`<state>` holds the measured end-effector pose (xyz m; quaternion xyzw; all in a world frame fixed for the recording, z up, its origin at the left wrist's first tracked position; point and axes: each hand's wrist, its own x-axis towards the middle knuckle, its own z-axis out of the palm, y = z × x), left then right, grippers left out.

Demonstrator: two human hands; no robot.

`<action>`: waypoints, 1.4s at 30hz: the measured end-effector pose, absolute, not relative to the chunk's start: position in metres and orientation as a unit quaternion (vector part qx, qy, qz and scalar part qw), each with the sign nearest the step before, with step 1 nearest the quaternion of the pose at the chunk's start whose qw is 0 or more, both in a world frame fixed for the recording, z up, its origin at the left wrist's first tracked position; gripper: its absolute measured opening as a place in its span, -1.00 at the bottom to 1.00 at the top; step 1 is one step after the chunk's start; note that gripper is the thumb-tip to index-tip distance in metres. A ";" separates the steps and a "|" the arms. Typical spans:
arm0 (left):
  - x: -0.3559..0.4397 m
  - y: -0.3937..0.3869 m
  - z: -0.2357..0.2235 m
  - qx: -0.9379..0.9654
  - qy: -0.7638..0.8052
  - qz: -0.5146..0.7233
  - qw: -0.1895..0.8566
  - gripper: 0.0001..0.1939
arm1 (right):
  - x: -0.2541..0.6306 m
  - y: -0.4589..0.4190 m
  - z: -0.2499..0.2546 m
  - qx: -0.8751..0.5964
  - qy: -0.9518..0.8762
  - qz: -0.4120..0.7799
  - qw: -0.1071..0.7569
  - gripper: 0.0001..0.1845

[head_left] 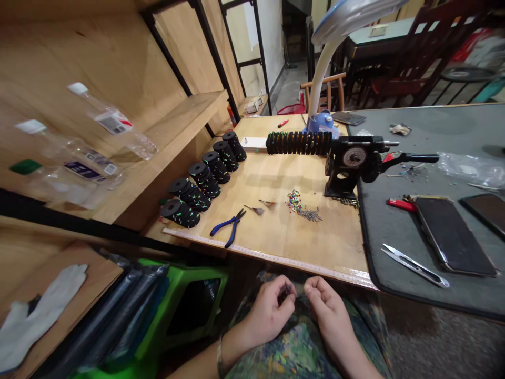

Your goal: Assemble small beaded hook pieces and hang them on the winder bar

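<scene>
Both hands rest in my lap, below the front edge of the wooden table [276,237]. My left hand [270,310] is curled round a small dark object I cannot name. My right hand [329,308] sits beside it with the fingertips pinched together close to that object; what they hold is too small to see. On the table stand a black hand-crank winder [349,163] with a row of black spools [298,142] on its shaft, blue-handled pliers [229,226] and a small pile of coloured beads and pins [302,205].
Several stacks of black spools [205,179] line the table's left side. A grey mat [426,221] on the right carries two phones [452,234], thread snips [414,265] and a red lighter [400,204]. A desk lamp [327,63] stands behind. Plastic bottles [74,158] lie on the left shelf; a green stool [185,295] sits below.
</scene>
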<state>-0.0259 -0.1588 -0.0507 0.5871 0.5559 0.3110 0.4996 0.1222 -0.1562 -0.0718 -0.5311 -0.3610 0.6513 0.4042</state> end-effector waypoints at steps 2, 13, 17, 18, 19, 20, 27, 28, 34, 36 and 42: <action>-0.025 -0.158 -0.052 0.598 0.558 0.314 0.482 -0.92 | 0.122 -0.156 -0.071 -0.532 -0.365 0.645 0.410 -0.64; -0.022 -0.160 -0.058 0.580 0.543 0.344 0.500 -0.90 | 0.119 -0.153 -0.068 -0.505 -0.366 0.662 0.416 -0.57; -0.025 -0.157 -0.049 0.594 0.559 0.338 0.469 -0.85 | 0.121 -0.151 -0.067 -0.498 -0.393 0.659 0.404 -0.60; -0.026 -0.156 -0.047 0.598 0.562 0.335 0.463 -0.84 | 0.122 -0.151 -0.067 -0.496 -0.410 0.659 0.390 -0.63; -0.028 -0.155 -0.046 0.601 0.565 0.331 0.459 -0.83 | 0.123 -0.151 -0.068 -0.495 -0.430 0.657 0.372 -0.66; -0.029 -0.154 -0.045 0.604 0.565 0.329 0.456 -0.83 | 0.123 -0.152 -0.068 -0.495 -0.451 0.652 0.355 -0.70; -0.032 -0.150 -0.041 0.639 0.541 0.346 0.423 -0.81 | 0.124 -0.158 -0.064 -0.490 -0.569 0.582 0.312 -0.84; -0.031 -0.149 -0.040 0.645 0.540 0.343 0.418 -0.81 | 0.123 -0.159 -0.063 -0.488 -0.577 0.577 0.310 -0.84; -0.030 -0.148 -0.040 0.654 0.544 0.336 0.403 -0.79 | 0.123 -0.160 -0.064 -0.501 -0.566 0.580 0.303 -0.86; -0.030 -0.147 -0.041 0.640 0.554 0.352 0.400 -0.77 | 0.124 -0.160 -0.065 -0.496 -0.561 0.584 0.314 -0.87; -0.040 -0.133 -0.040 0.589 0.585 0.405 0.382 -0.71 | 0.129 -0.163 -0.067 -0.477 -0.512 0.620 0.354 -0.82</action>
